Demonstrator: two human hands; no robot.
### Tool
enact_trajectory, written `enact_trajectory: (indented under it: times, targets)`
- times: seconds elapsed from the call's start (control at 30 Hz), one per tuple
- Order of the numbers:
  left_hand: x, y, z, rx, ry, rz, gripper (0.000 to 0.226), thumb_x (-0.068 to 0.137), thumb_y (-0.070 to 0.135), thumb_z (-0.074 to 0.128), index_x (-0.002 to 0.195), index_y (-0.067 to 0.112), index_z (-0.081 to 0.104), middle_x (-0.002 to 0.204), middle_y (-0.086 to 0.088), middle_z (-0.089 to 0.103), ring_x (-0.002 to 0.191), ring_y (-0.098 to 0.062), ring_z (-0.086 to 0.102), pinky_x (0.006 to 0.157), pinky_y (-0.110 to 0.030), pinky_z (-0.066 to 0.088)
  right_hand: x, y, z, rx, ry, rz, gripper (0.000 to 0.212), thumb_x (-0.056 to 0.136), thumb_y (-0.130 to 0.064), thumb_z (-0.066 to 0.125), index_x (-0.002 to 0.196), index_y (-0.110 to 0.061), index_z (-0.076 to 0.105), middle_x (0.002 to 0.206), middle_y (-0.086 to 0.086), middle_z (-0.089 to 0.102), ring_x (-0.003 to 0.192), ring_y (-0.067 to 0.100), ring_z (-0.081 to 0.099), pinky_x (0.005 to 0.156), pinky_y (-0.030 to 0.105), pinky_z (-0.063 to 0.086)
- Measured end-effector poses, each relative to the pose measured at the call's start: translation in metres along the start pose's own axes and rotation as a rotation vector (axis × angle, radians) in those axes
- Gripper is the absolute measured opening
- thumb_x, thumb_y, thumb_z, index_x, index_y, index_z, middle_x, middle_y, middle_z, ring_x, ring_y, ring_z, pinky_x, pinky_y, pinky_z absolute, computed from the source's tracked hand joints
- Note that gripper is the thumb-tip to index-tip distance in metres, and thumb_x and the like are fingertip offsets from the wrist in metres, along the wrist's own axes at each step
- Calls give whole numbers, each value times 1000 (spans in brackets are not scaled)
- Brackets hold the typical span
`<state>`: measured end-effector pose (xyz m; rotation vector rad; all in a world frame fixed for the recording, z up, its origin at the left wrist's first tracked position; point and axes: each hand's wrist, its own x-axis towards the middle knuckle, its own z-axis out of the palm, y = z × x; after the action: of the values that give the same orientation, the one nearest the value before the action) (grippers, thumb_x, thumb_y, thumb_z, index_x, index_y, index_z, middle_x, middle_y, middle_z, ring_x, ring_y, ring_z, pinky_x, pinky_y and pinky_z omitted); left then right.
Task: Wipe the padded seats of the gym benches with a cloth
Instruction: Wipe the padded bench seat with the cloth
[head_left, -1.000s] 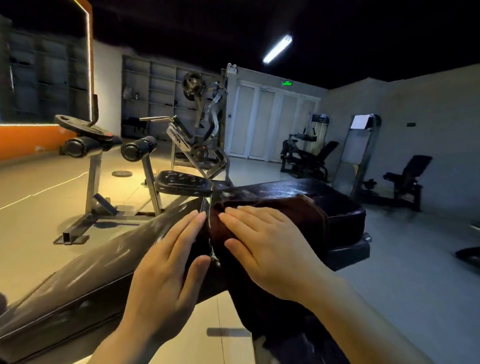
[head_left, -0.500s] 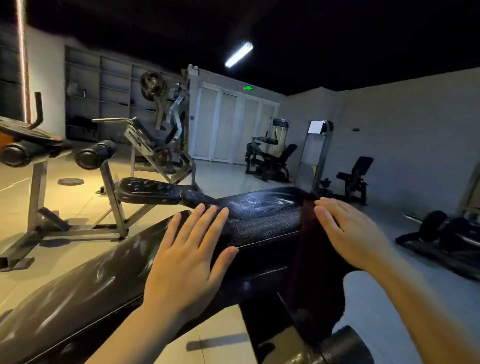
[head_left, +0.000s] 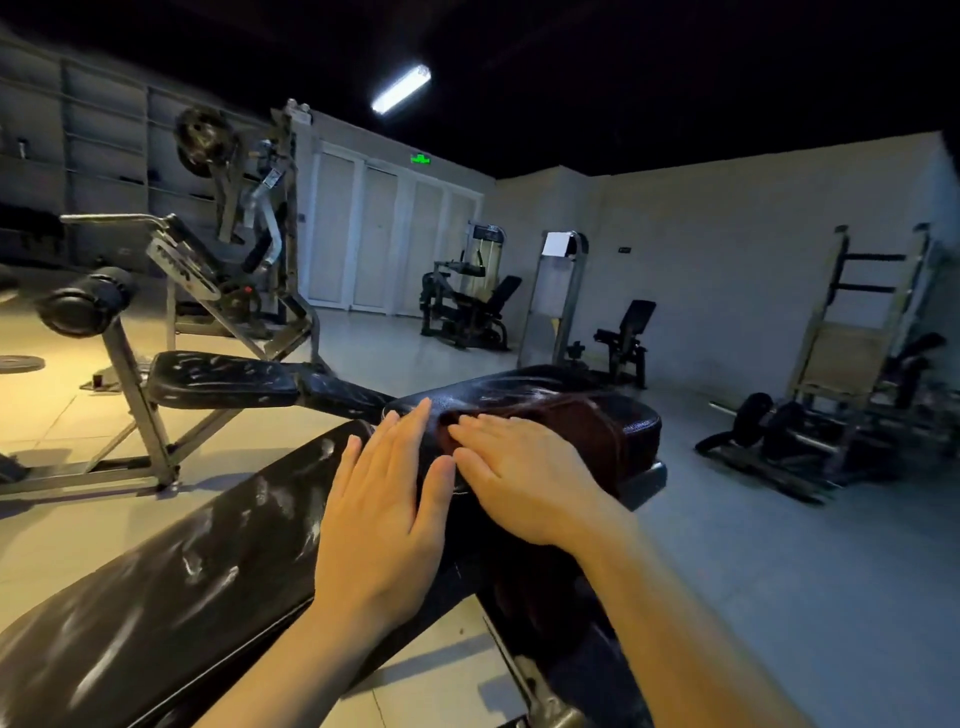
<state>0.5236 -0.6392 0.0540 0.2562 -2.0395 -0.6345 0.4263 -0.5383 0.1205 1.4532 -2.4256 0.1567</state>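
at 9 o'clock, second bench (head_left: 218, 382). centre: our left hand (head_left: 382, 512), fingers straight, together, flat on the back pad (head_left: 171, 587); our right hand (head_left: 530, 478), fingers straight, slightly spread, pressing the dark cloth (head_left: 582, 421) onto the seat pad (head_left: 639, 423) at 1 o'clock.

1. A black padded gym bench (head_left: 171, 587) runs across the foreground from 7 o'clock toward 2 o'clock, its glossy long pad catching streaks of light.
2. The bench's shorter seat pad (head_left: 636, 421) sits at the far end, toward 2 o'clock.
3. A dark reddish-brown cloth (head_left: 587, 431) lies spread over the seat pad and hangs down its near side.
4. A left hand (head_left: 384, 514) rests flat, fingers straight, where the two pads meet.
5. A right hand (head_left: 524, 478) presses flat on the cloth, at 3 o'clock from the left hand.
6. The bench stands on a pale tiled floor (head_left: 779, 571).
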Motion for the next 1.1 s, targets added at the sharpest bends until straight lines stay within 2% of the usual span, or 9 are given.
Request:
enact_trajectory:
  times: [0.13,0.2,0.33,0.47,0.57,0.73,0.87,1.0,1.1]
  targets:
    - [-1,-5,-5,-34,-18,-14,57,89,61,11,142,43,15,140,27,24,142,5,14,110,-8,-12,-19,-27,14,49,75,-172,47,102,-28,32,148,-22,41,154,-5,39,143,7,27,120,28,12]
    - [-2,-5,-7,-54,-30,-21,56,88,61,11,142,44,16,140,26,26,142,5,15,110,-9,-12,-25,-18,15,34,90,-147,51,101,-40,25,149,-25,38,155,-8,37,144,5,25,117,23,7]
    - [-4,-6,-10,32,-63,-28,65,87,61,10,146,39,26,150,21,28,141,8,9,117,-24,-13,-27,24,4,-67,119,58,73,91,-63,5,149,-31,34,156,-12,33,144,3,25,114,23,6]
    - [4,-16,-17,282,-47,38,61,94,54,17,144,29,41,151,7,38,144,-11,25,116,-34,-10,-23,93,-15,-115,94,351,57,102,-51,14,151,-28,32,158,-11,27,146,6,19,119,28,8]
    - [12,-21,-14,323,-77,3,67,91,55,11,147,29,37,153,5,36,145,-13,23,116,-36,-11,-14,101,-17,-72,72,403,50,106,-39,20,152,-23,30,160,-7,24,148,9,15,120,30,5]
    - [8,-23,-6,315,-67,-47,69,91,54,7,149,27,32,152,6,37,144,-11,23,118,-40,-4,-16,37,-3,-49,91,200,70,89,-45,7,152,-25,29,160,-10,23,147,4,15,117,23,0]
    - [7,-23,-7,356,-75,-27,66,93,49,10,147,24,36,153,1,37,144,-15,26,117,-43,-2,-14,-15,13,-26,105,-1,61,97,-43,15,150,-23,34,157,-5,31,146,8,21,116,25,1]
    - [6,-22,-7,448,-72,40,55,95,41,25,144,22,41,155,-7,33,142,-22,30,116,-46,-1,-35,-13,22,-31,183,-23,62,98,-55,12,148,-29,37,155,-11,34,144,3,22,115,25,1]
    - [5,-24,-6,448,-69,52,55,96,41,26,145,23,40,156,-5,32,142,-21,30,116,-43,-4,-48,17,17,-39,202,106,77,89,-69,-5,149,-36,28,153,-22,19,143,-4,11,115,25,-2]
